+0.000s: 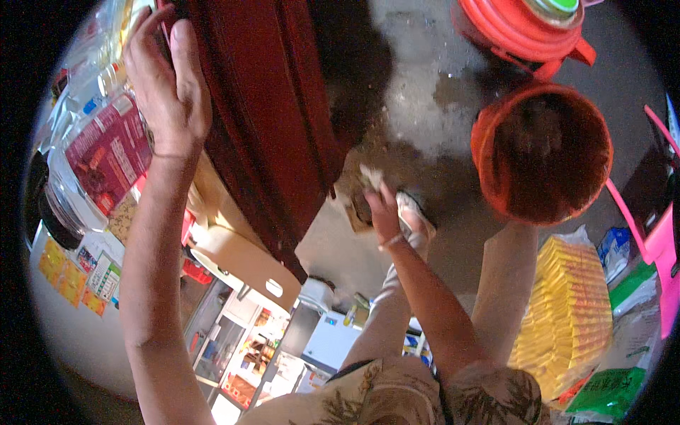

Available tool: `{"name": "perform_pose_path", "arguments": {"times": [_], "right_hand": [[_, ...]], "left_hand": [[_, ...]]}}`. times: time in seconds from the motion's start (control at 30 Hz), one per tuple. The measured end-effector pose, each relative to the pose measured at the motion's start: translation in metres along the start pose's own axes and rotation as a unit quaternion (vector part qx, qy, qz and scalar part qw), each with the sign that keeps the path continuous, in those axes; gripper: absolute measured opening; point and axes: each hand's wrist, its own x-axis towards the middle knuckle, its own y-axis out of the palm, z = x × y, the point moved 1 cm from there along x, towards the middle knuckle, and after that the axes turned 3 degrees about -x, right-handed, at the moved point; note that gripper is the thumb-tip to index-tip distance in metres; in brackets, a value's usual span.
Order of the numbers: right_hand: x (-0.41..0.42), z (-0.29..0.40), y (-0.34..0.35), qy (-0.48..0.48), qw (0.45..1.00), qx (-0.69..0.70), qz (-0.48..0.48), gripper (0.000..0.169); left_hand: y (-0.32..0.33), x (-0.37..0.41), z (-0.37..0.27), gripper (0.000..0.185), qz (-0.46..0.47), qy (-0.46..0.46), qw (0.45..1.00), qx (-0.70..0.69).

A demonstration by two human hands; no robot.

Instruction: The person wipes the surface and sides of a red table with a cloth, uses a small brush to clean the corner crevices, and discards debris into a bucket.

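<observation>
My left hand (175, 95) rests at the top edge of a dark red wooden piece of furniture (255, 106), fingers apart, with no object seen in it. Low over the floor, my right hand (383, 212) pinches a small pale scrap (372, 177), perhaps crumpled tissue; blur hides its exact kind. Just below that hand is a brown, flat, box-like thing (358, 215) on the floor, beside my sandalled foot (413, 212). An orange bucket (484, 170) stands to the right of my right hand, its mouth towards me and its inside dark.
A red plastic tub (515, 32) stands at the upper right. Stacked yellow packs (563, 313) and pink plastic (666, 265) flank my leg. On the left are a purple-red package (109, 151) and a black-lidded clear jar (79, 199). A beige chair back (249, 260) stands nearby. The floor (419, 106) looks wet.
</observation>
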Motion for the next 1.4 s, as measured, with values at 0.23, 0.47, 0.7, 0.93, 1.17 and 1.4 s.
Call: {"name": "perform_pose_path", "arguments": {"times": [0.23, 0.47, 0.7, 0.93, 1.17, 1.4], "right_hand": [[-0.052, 0.077, 0.111, -0.102, 0.961, -0.223, -0.130, 0.045], [0.071, 0.014, 0.084, 0.226, 0.909, 0.334, -0.102, 0.047], [-0.056, 0.033, 0.117, 0.051, 0.997, 0.060, -0.026, 0.049], [0.066, 0.068, 0.085, 0.100, 0.976, -0.009, -0.195, 0.036], [0.170, 0.199, 0.055, -0.079, 0.885, -0.452, 0.077, 0.039], [0.082, 0.100, 0.053, 0.001, 0.879, -0.461, 0.117, 0.042]], "left_hand": [[0.003, -0.008, 0.010, 0.034, -0.020, -0.029, 0.997, -0.066], [0.005, 0.002, 0.000, 0.036, -0.016, -0.040, 0.998, -0.043], [0.000, -0.010, 0.011, 0.035, -0.027, -0.031, 0.997, -0.060], [0.008, -0.004, 0.002, 0.036, -0.005, -0.021, 0.999, -0.033], [0.011, -0.003, 0.009, 0.035, -0.028, -0.043, 0.990, -0.132], [0.003, 0.000, 0.010, 0.036, -0.013, 0.008, 1.000, 0.000]]}}
